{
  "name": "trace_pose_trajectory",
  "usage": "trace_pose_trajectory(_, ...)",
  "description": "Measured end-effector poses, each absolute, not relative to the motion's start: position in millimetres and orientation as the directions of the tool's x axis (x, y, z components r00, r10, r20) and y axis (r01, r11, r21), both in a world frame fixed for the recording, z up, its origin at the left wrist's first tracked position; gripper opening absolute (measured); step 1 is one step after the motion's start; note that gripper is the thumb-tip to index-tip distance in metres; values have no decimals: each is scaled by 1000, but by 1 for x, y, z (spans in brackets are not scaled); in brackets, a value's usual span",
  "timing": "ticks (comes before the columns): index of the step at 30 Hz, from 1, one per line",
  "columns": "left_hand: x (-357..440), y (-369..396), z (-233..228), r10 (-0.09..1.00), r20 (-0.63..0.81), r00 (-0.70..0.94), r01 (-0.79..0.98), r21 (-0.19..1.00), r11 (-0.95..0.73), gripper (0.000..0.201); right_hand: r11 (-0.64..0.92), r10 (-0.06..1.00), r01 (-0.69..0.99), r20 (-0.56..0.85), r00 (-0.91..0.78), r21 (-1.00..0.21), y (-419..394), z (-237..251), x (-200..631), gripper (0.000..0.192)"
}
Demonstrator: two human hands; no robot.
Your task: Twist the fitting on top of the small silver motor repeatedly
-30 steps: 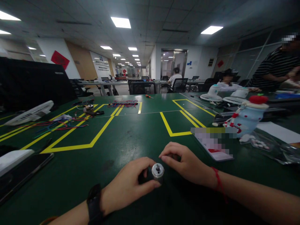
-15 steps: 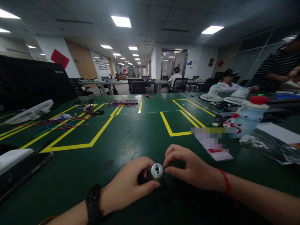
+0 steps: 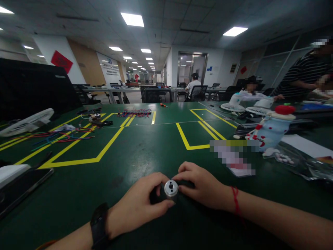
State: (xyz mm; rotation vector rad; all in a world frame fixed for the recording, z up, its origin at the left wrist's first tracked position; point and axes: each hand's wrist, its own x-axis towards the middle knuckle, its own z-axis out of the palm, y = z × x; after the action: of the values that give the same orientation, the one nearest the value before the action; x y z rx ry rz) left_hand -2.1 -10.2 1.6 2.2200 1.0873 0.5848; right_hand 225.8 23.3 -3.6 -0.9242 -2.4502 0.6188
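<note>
A small silver cylindrical motor (image 3: 171, 188) stands upright near the table's front edge, its round end face up with a dark centre and small holes. My left hand (image 3: 142, 198) is closed round its left side, thumb in front and index finger behind. From the right, the curled fingers of my right hand (image 3: 200, 185) meet the motor, index fingertip at its far rim and thumb by its right side. The lower part of the motor lies in shadow.
Yellow tape marks the green table (image 3: 140, 149). Loose wires (image 3: 70, 135) and a white fan (image 3: 28, 123) lie left, beside a phone (image 3: 23, 191). At right are a light-blue cup (image 3: 275, 128), a plastic bag (image 3: 307, 163) and a flat card (image 3: 234, 159). An orange screwdriver (image 3: 163, 105) lies far back.
My right hand has moved in to the left, closing the small gap to the motor. The left hand keeps its hold. The whole view has shifted slightly.
</note>
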Motion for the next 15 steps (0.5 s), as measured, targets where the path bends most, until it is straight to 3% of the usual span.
trace_pose_trajectory(3,-2,-10,2,823,127,554,574,658,-488,13,713,665,504,242,-706,-488,25,-6,228,13)
trace_pose_trajectory(9,-3,-11,3,832,123,542,592,647,-481,13,621,662,426,150,-734,-658,19,5,242,8)
trace_pose_trajectory(15,-3,-10,1,832,124,541,580,661,-476,14,612,654,431,118,-747,-663,18,6,240,14)
